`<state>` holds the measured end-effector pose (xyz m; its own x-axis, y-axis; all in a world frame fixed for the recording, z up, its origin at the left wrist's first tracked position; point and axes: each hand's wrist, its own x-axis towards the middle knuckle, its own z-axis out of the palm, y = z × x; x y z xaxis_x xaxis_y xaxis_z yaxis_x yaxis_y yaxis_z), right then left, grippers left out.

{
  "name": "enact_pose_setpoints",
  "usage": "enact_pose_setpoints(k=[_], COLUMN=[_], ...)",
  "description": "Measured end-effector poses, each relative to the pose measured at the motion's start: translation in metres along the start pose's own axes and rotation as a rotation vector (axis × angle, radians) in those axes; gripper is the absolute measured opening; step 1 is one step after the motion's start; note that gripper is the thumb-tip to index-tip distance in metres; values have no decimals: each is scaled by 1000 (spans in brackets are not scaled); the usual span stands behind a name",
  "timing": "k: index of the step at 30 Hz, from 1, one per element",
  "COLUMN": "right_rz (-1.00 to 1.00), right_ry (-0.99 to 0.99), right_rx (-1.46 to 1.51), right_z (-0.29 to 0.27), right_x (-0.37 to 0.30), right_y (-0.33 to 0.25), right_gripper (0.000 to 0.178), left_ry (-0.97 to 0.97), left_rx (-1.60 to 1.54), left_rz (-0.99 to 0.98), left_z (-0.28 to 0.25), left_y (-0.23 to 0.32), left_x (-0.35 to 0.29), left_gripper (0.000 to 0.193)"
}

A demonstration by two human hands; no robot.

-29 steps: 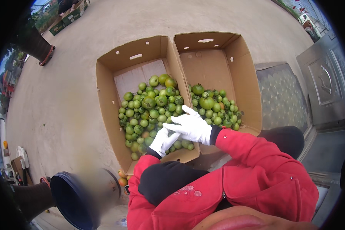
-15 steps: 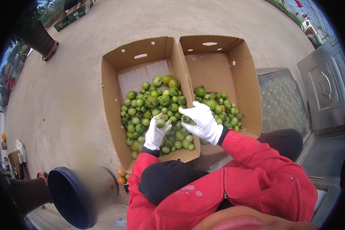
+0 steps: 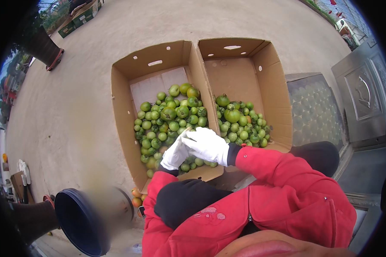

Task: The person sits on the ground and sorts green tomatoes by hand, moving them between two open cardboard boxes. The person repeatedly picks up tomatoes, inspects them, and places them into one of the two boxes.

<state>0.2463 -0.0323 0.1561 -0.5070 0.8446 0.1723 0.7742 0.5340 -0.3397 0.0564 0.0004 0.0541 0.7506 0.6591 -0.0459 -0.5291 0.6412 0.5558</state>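
Observation:
Two open cardboard boxes stand side by side, the left box and the right box, both partly filled with green tomatoes. Over the near part of the left box my white-gloved hands meet. My left hand is cupped, its fingertips partly covered by the other hand. From the right, my right hand reaches across with its fingers bent against the left one. Whatever lies between them is hidden by the gloves. Green tomatoes show just below the hands.
A dark blue bucket lies tipped at the lower left, with reddish tomatoes beside it. A potted plant stands at the upper left. At the right are a grey metal door and a patterned mat.
My right hand has moved left from the divider between the boxes to meet my left hand. The green tomato seen in my left hand before is now out of sight.

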Motion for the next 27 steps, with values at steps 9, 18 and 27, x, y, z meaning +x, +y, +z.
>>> enact_pose_setpoints(k=[9, 18, 27], right_rz=[-24, 32, 426], right_ry=[-49, 360, 449], right_rx=[42, 219, -26], right_z=[4, -24, -38], right_x=[-1, -19, -53], right_y=[3, 13, 63], right_gripper=[37, 56, 53], left_ry=[570, 300, 262], left_rx=[1218, 2274, 2194], left_rz=[217, -567, -822], left_z=[-18, 21, 32], left_y=[-9, -23, -28], left_x=[2, -3, -1], left_gripper=[50, 119, 111])
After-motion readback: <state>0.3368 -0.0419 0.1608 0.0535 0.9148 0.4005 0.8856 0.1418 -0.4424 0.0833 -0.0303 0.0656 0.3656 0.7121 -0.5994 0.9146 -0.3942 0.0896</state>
